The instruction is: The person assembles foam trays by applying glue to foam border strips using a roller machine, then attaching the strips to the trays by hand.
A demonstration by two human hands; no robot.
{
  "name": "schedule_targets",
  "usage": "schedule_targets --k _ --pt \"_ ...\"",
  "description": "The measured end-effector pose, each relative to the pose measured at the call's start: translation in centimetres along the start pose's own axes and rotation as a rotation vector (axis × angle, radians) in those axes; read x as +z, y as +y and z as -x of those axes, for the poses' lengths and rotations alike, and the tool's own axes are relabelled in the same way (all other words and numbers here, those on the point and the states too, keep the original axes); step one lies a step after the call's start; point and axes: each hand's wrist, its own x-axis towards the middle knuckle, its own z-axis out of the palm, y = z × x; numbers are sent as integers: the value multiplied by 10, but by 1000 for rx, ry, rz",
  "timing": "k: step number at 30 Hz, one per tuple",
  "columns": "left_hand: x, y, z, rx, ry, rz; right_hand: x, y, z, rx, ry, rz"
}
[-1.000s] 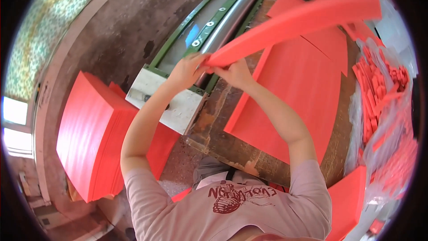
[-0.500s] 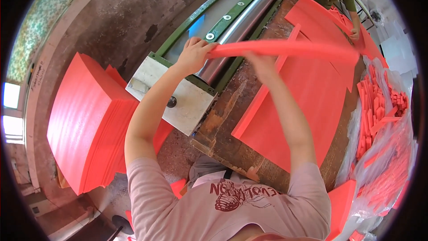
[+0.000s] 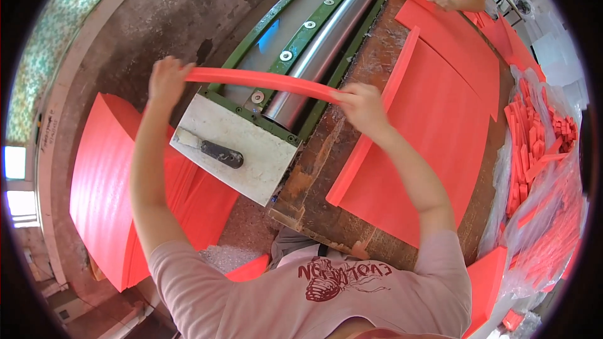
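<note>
A red foam sheet [image 3: 264,79] is held edge-on in the air, so only its thin curved edge shows. My left hand [image 3: 167,79] grips its left end. My right hand [image 3: 360,104] grips the other end. The sheet hangs over the near end of a green roller machine [image 3: 301,31] with a steel roller. To the right, a stack of red foam sheets [image 3: 440,113] lies on the worn wooden bench [image 3: 326,169]. To my left, lower down, stands another pile of red foam sheets [image 3: 107,182].
A black-handled scraper [image 3: 210,148] lies on the machine's white end plate [image 3: 251,157]. Clear bags of red foam offcuts [image 3: 540,144] stand at the right. Another person's hand [image 3: 443,2] rests on foam at the far end. A concrete floor lies at the left.
I have swung the red sheet leftward off the bench stack. It has turned from broad side up to edge-on, and my left hand has moved out past the machine.
</note>
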Motion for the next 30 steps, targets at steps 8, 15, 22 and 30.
schedule_targets --k 8,15,22,30 --pt "-72 -105 44 -233 185 -315 28 -63 -32 340 36 -511" --pt "-204 93 75 263 445 834 -177 -26 245 697 117 -373" --pt "-221 240 95 719 256 1150 -255 -97 444 976 292 -387" --pt "-190 277 91 791 95 1122 -207 -101 462 1000 310 -340"
